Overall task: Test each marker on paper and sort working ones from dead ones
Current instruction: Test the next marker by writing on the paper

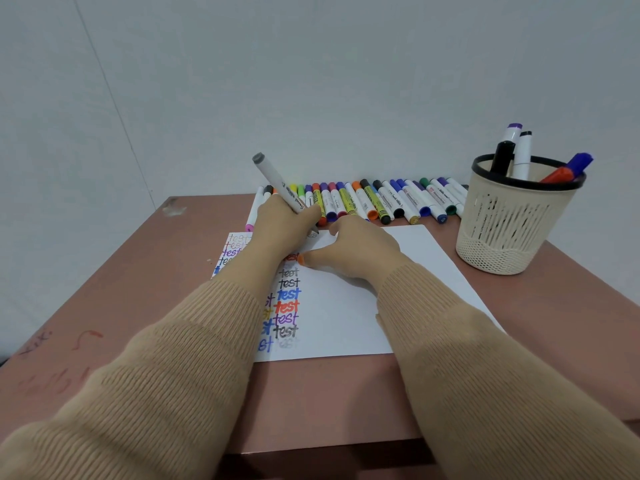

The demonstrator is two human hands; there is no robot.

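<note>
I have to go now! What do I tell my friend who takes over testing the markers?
Left hand grips the grey-capped marker, tip down near the top of the paper.
Right hand lies open on the paper, steadying it.
A row of markers lies along the back of the table; a few more stand in the basket on the right.
Done: columns of "test" words in many colours, the lowest one faint.
Left: finish this marker, sort it, then test the rest. Which group is working and which is dead cannot be told.
</note>
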